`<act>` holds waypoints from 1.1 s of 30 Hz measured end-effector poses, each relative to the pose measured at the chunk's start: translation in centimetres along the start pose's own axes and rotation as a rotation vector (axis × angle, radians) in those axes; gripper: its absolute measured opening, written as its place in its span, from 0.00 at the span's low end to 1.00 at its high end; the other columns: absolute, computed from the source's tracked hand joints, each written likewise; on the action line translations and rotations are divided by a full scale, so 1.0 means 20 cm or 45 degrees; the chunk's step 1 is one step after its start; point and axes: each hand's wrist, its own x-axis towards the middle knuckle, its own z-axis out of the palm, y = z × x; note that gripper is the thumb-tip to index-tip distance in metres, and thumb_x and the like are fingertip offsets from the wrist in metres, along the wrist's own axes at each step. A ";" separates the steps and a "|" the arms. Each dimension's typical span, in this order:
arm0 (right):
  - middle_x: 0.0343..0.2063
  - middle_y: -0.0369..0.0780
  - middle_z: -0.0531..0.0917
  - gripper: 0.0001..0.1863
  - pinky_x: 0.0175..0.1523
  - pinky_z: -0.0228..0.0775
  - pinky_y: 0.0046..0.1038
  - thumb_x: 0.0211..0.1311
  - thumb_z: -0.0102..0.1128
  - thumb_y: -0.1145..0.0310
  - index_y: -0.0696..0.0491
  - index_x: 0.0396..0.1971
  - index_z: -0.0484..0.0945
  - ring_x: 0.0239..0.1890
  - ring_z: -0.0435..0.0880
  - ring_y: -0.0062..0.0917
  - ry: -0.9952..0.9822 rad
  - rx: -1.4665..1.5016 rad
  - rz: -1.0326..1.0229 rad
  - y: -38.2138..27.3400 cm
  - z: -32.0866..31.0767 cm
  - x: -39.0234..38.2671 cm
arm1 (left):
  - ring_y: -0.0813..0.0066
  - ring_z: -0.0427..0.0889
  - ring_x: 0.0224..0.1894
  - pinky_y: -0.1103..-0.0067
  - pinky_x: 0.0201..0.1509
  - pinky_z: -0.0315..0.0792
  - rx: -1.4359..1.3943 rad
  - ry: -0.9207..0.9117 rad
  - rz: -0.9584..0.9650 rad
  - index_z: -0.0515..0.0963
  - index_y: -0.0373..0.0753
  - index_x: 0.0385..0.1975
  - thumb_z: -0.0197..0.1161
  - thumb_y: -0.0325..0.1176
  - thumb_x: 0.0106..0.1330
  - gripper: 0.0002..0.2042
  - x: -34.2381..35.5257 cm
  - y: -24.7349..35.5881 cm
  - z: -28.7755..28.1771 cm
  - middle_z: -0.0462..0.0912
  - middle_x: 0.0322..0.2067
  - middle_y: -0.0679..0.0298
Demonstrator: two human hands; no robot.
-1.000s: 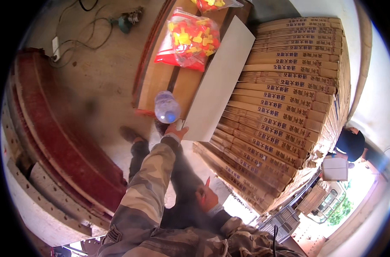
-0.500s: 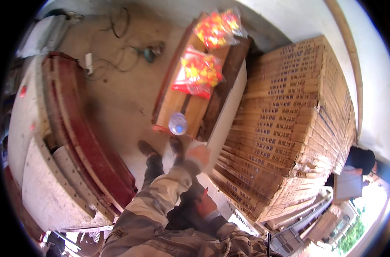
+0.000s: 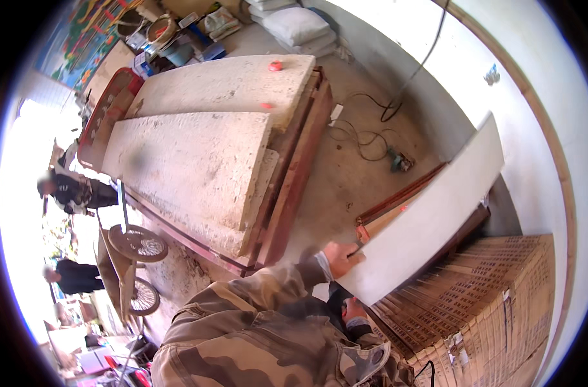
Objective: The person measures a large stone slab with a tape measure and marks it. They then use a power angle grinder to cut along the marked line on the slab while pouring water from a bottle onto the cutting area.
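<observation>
Brownish floor (image 3: 329, 200); a long, plain white panel (image 3: 429, 216)

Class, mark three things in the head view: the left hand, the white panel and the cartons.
Left hand (image 3: 341, 259): head view, back of the hand.
White panel (image 3: 429, 214): head view, middle of its face.
Cartons (image 3: 463, 290): head view, printed sides of the stack.

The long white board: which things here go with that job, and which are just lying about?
In the job:
white board, gripped by the left hand
right hand, near the board's lower end
probably the brown cartons, stacked beside it

Just lying about, it seems:
green tool
white sacks, piled up
small red round thing on a pale slab
</observation>
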 end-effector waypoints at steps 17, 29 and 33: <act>0.32 0.52 0.82 0.17 0.43 0.71 0.49 0.56 0.57 0.58 0.49 0.43 0.71 0.37 0.80 0.52 -0.011 -0.262 0.321 -0.40 0.00 0.00 | 0.84 0.70 0.26 0.79 0.27 0.66 -0.570 0.735 -0.359 0.76 0.32 0.26 0.60 0.40 0.66 0.15 -1.39 -1.08 -1.50 0.75 0.21 0.70; 0.27 0.53 0.80 0.20 0.40 0.72 0.47 0.56 0.58 0.56 0.52 0.44 0.70 0.34 0.80 0.52 0.015 -0.259 0.276 -0.71 0.16 0.12 | 0.66 0.81 0.33 0.72 0.38 0.73 -0.133 0.503 -0.840 0.80 0.35 0.37 0.55 0.41 0.69 0.14 -1.77 -2.20 -1.80 0.83 0.30 0.58; 0.28 0.53 0.81 0.18 0.40 0.72 0.47 0.56 0.58 0.57 0.51 0.42 0.72 0.35 0.80 0.52 -0.017 -0.451 0.213 -0.85 0.19 0.36 | 0.45 0.81 0.42 0.62 0.49 0.72 0.770 0.459 -1.069 0.82 0.34 0.40 0.52 0.63 0.61 0.32 -1.84 -2.46 -1.93 0.82 0.37 0.43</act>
